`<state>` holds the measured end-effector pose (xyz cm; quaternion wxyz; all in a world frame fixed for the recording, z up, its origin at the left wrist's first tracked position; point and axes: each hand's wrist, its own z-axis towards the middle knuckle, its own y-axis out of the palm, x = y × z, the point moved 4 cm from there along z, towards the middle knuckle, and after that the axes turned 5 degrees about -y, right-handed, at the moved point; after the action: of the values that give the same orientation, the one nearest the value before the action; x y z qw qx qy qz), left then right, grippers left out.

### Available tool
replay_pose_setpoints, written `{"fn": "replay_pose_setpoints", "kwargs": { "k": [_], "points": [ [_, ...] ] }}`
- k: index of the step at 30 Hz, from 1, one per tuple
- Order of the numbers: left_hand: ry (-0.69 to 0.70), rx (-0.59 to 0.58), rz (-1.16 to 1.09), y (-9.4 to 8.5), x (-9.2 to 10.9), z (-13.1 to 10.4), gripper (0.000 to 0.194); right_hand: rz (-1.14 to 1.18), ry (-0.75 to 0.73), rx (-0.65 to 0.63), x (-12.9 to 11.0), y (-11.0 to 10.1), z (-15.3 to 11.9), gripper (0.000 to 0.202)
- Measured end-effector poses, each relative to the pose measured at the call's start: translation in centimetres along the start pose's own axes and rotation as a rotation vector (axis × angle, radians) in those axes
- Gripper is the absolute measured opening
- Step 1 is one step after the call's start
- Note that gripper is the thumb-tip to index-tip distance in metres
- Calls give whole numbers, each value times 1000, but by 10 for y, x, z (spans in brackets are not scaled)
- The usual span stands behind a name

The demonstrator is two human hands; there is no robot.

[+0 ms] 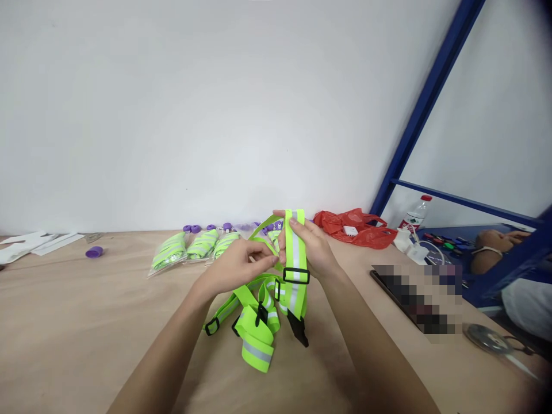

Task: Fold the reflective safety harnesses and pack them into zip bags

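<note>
A neon-yellow reflective strap harness [257,349] with silver stripes and black buckles lies partly heaped on the table below my hands. My right hand [317,247] is closed around one raised band of it, thumb on the front. A black slider sits across this band, and a black clip hangs at its lower end. My left hand [241,261], to the left, has its thumb and fingers pinched on another part of the strap near the right hand's fingers. Part of the strap between the hands is hidden by the fingers.
Clear bags of folded neon straps [169,250] and small purple caps stand by the wall. One purple cap [94,252] lies left, near white papers [30,244]. At right are a red plastic bag [356,227], a bottle [416,213], a dark tablet-like device [399,299] and another person's hand [509,238].
</note>
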<state>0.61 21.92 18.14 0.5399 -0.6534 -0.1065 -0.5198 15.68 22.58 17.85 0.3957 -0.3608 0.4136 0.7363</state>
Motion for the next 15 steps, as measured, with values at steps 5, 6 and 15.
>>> {"fn": "replay_pose_setpoints", "kwargs": {
  "k": [5, 6, 15],
  "points": [
    [54, -152, 31, 19, 0, 2, 13, 31, 24, 19, -4, 2, -1, 58],
    [66, -186, 28, 22, 0, 2, 13, 33, 25, 18, -4, 1, 0, 59],
    [71, -325, -170, 32, 3, 0, 11, -33, -7, 62, 0, -3, 3, 59]
  ]
}}
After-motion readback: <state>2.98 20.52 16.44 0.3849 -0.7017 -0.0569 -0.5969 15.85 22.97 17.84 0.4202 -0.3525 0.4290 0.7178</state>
